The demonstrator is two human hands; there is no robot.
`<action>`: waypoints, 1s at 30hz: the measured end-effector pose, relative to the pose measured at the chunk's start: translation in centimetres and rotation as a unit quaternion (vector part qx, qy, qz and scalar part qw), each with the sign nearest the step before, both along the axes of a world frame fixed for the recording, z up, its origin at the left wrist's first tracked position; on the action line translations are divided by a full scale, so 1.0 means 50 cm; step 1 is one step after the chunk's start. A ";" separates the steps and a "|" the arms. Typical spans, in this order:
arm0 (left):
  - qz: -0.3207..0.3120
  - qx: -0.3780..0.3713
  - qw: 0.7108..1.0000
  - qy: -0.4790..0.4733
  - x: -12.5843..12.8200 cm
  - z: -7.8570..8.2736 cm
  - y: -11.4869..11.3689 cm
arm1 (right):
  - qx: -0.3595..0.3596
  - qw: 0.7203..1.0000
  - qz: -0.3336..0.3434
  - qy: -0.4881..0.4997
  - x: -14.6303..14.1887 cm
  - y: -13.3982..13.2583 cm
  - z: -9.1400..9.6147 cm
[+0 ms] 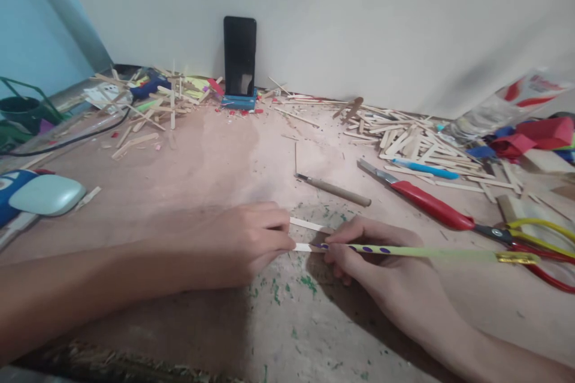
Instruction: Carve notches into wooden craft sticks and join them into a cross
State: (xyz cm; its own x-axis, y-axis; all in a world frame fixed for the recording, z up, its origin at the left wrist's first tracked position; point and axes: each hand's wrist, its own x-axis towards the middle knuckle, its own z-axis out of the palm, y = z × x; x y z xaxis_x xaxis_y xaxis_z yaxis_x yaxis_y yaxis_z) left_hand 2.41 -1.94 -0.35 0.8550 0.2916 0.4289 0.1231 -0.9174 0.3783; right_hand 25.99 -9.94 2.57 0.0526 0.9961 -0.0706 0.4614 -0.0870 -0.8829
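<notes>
My left hand (254, 242) is closed on a pale craft stick (303, 247), whose short end sticks out past the fingertips. My right hand (386, 275) pinches a yellow-green pencil (417, 251) with purple dots. Its tip meets the end of that stick, and its gold-banded end points right. A second craft stick (309, 225) lies just beyond, running between the two hands. Farther back lies a thin wooden-handled carving tool (336, 190). Most of the held stick is hidden by my left fingers.
A phone (240, 57) stands in a blue holder by the wall. Loose craft sticks (417, 140) pile up at the back right, near a blue pen (424, 169). Red-handled snips (431, 203) and scissors (541, 233) lie right. A pale rounded case (47, 194) sits left.
</notes>
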 end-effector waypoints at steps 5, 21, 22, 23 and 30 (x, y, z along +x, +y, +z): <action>-0.004 0.004 1.000 0.003 -0.003 -0.001 0.003 | 0.005 1.000 0.004 -0.006 -0.005 0.004 0.001; -0.002 0.006 1.000 0.011 -0.003 -0.002 0.002 | 0.008 1.000 0.024 -0.015 -0.010 0.008 0.008; -0.003 0.007 1.000 0.012 -0.004 -0.001 0.003 | 0.009 1.000 0.026 -0.014 -0.010 0.007 0.008; -0.003 0.007 1.000 0.013 -0.004 0.000 0.003 | 0.010 0.999 0.027 -0.014 -0.010 0.006 0.008; -0.004 0.006 1.000 0.021 -0.004 0.005 0.002 | 0.014 1.000 0.021 -0.017 -0.006 0.000 0.008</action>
State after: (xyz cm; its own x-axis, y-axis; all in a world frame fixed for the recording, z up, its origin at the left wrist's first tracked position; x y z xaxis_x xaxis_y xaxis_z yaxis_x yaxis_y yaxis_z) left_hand 2.23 -1.82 -0.12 0.8742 0.2801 0.3967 0.1314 -0.9229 0.3620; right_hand 25.68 -9.93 2.95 0.0136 0.9990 -0.0417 0.4943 -0.0430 -0.8682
